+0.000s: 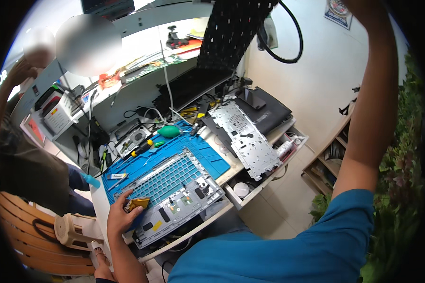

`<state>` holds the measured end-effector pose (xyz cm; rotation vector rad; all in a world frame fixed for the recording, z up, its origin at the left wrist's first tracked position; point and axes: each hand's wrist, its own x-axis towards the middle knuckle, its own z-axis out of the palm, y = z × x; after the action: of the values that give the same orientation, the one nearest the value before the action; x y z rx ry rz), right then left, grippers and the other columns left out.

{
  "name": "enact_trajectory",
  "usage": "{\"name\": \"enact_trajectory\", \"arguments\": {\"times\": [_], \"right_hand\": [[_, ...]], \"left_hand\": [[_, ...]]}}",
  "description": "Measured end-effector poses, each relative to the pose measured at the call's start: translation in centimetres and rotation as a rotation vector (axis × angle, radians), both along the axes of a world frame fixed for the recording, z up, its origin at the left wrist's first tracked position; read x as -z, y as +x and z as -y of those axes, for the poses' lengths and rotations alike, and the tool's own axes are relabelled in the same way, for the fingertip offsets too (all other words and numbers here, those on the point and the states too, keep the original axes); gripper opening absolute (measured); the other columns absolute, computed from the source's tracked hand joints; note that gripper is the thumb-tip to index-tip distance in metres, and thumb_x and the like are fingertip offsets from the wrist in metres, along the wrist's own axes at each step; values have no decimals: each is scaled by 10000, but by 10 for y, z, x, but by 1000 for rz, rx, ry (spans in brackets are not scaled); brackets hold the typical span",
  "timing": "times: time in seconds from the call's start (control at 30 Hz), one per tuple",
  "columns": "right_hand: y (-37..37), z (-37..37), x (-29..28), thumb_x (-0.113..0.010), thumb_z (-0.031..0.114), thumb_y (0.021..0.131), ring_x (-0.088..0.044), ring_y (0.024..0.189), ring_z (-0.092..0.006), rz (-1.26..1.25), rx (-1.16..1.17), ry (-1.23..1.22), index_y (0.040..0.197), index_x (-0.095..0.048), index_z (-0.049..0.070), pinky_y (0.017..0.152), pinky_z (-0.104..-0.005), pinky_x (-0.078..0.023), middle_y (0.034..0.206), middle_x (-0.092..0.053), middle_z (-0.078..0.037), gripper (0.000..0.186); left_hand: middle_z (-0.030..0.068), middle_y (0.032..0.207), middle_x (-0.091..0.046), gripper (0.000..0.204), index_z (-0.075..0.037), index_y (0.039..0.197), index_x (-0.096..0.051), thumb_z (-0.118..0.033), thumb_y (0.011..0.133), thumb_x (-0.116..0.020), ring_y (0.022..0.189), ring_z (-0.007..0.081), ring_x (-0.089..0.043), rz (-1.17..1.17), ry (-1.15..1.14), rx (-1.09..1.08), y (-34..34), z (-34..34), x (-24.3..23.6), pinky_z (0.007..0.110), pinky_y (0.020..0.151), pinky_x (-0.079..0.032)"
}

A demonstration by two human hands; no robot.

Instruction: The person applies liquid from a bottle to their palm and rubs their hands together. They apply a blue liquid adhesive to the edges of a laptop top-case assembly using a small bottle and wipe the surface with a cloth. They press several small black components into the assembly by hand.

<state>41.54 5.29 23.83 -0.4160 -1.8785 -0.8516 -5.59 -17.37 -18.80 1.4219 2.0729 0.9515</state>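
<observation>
My left hand is at the left end of a silver-grey laptop top case, thumb and fingers around a small golden-brown piece with a crumpled look. The case lies on a blue repair mat, its keyboard grid bare so the mat shows through. My right arm reaches high up at the right. My right hand is cut off by the upper edge, its fingers hidden. A black panel with rows of small light spots hangs into the top middle; what holds it is not visible.
A green air blower and a yellow-black screwdriver lie on the mat. To the right, a perforated metal plate rests by a dark laptop bearing a phone. An open drawer juts out. A person stands left.
</observation>
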Motion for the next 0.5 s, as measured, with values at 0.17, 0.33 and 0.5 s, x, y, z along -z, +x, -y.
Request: {"name": "enact_trajectory", "arguments": {"times": [0.17, 0.33, 0.5], "right_hand": [[10, -41, 43, -836, 35, 884, -680, 664, -138, 148, 64, -292, 858, -717, 7, 624, -308, -544, 766, -726, -64, 125], [37, -46, 57, -785, -30, 883, -669, 677, -164, 240, 46, -357, 878, -645, -20, 636, -308, -530, 800, -636, -91, 140], [6, -43, 49, -772, -109, 818, -586, 655, -139, 212, -90, -355, 862, -592, -21, 605, -301, -478, 792, -603, -75, 205]], "left_hand": [[241, 1239, -788, 779, -49, 1508, -668, -324, 842, -966, 1147, 341, -765, 8, -6, 15, -2, 5, 2, 425, 1023, -592], [216, 1345, -779, 781, -125, 1508, -687, -443, 842, -945, 1198, 405, -762, -124, -71, 4, -2, -11, -8, 463, 1028, -598], [220, 1360, -771, 810, -155, 1538, -673, -497, 850, -932, 1209, 389, -764, -125, -135, 13, -3, -6, -15, 450, 1035, -603]]}}
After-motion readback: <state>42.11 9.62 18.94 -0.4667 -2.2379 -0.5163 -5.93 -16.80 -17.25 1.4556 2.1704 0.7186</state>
